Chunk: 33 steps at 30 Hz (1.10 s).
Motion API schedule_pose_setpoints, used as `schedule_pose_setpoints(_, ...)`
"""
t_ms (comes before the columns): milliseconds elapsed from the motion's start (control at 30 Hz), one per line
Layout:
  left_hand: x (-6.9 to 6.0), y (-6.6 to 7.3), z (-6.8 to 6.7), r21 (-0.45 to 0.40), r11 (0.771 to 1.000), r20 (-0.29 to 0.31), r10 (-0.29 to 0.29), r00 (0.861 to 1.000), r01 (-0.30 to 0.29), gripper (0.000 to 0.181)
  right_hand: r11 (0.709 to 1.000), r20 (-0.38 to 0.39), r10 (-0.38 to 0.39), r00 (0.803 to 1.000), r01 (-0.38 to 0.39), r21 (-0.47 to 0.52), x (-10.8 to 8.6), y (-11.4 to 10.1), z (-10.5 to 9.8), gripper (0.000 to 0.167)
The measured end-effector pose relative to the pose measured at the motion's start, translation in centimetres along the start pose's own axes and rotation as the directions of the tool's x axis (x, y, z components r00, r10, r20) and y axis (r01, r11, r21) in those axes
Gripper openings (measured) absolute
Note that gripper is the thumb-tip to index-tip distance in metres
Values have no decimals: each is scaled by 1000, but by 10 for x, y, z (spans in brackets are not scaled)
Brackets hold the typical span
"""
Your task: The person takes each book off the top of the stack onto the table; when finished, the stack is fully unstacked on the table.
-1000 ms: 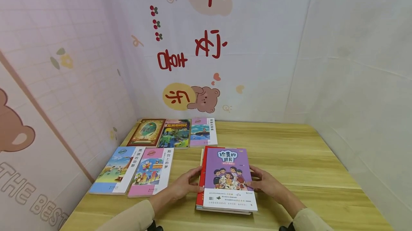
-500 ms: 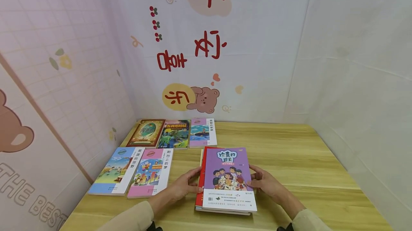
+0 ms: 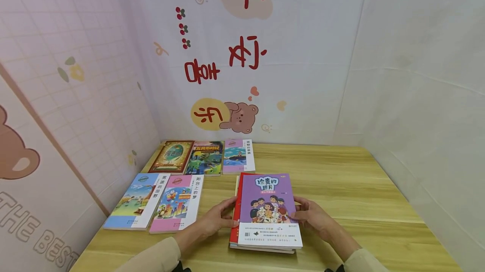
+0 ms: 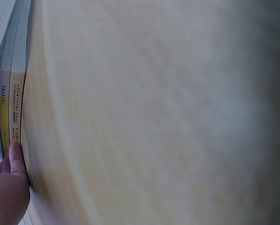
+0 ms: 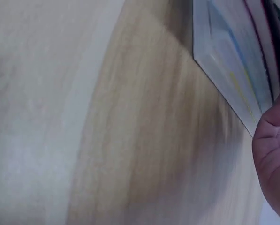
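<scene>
A stack of books with a purple-covered book (image 3: pixel 267 198) on top lies on the wooden table in the head view. Beneath the purple cover a red book (image 3: pixel 237 213) shows along the left side. My left hand (image 3: pixel 214 221) grips the stack's left edge; in the left wrist view its thumb touches a beige spine (image 4: pixel 16 108) beside yellow and blue ones. From the opposite side my right hand (image 3: pixel 316 219) holds the right edge, thumb near the purple cover. In the right wrist view that hand (image 5: pixel 273 154) meets the page edges (image 5: pixel 233 61). Some fingertips are hidden.
Left of the stack lie a blue-edged book (image 3: pixel 136 200) and a pink-edged book (image 3: pixel 176 202). Behind them are a brown-framed book (image 3: pixel 172 156), a green-pictured book (image 3: pixel 206 157) and another pink book (image 3: pixel 238 156). Printed cloth walls (image 3: pixel 303 53) surround the table (image 3: pixel 341 179).
</scene>
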<state>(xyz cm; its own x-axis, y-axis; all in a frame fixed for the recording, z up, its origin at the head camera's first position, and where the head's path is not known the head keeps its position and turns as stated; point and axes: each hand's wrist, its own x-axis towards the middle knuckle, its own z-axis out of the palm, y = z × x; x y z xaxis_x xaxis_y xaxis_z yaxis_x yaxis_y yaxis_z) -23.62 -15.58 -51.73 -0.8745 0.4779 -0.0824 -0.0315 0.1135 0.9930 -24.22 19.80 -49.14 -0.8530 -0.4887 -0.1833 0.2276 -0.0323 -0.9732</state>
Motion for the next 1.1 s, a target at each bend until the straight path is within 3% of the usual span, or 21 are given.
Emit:
schedule_pose_setpoints(200,0,1,0,12,1000,-8,-4,1000,4,82,997,24,71,997,-70,-40,-8,1,-1,91)
schedule_pose_setpoints(367,-1,1,1,19,1000,-11,-5,1000,6,81,996,24,87,996,-86,-31,-13,1,4,88)
schedule_pose_setpoints(833,-1,1,1,32,999,-27,-25,999,26,81,998,38,49,998,-50,36,-18,-14,9,85)
schedule_pose_setpoints(1100,-2,2,2,11,1000,-11,-9,1000,9,81,995,129,14,992,-27,100,-21,-19,8,91)
